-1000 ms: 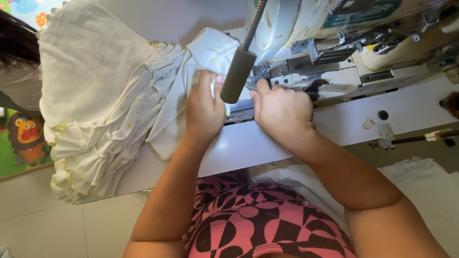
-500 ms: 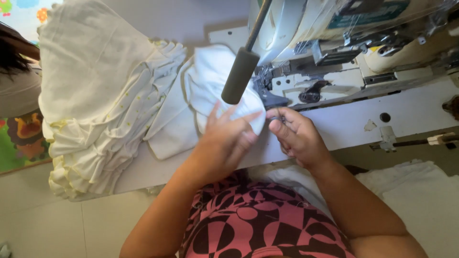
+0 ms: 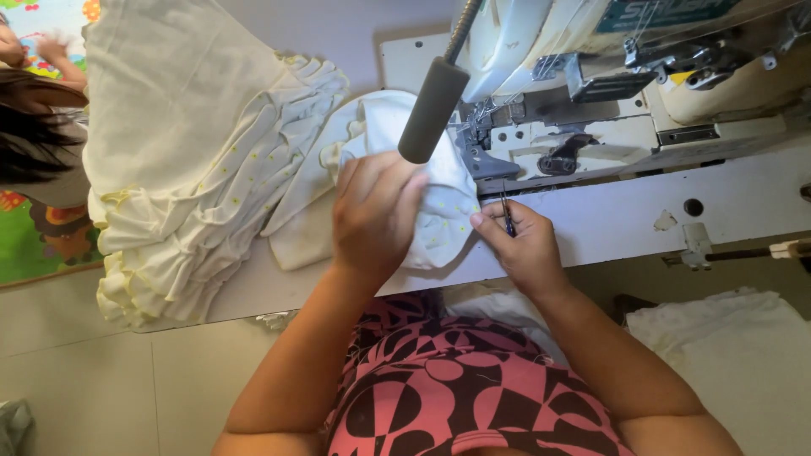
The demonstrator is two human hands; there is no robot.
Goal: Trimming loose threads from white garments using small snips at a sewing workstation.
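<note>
My left hand (image 3: 372, 215) grips a small cream fabric piece with yellow dots (image 3: 439, 215) and holds it against the front edge of the sewing table (image 3: 608, 219). Just to its right, my right hand (image 3: 519, 245) pinches a small dark thread snipper (image 3: 508, 218) whose tip touches the fabric's edge. Both hands sit right below the presser area of the white sewing machine (image 3: 591, 127). A dark grey padded lever (image 3: 432, 110) hangs over the fabric, hiding part of it.
A large stack of cream ruffled fabric pieces (image 3: 194, 169) fills the table's left side. White cloth (image 3: 726, 338) lies low at the right. Another person (image 3: 34, 135) sits at the far left above a colourful mat (image 3: 38, 245).
Both hands drew back from the machine's needle area toward the table's front edge, pulling the fabric piece out. My right hand now holds the snipper against the fabric.
</note>
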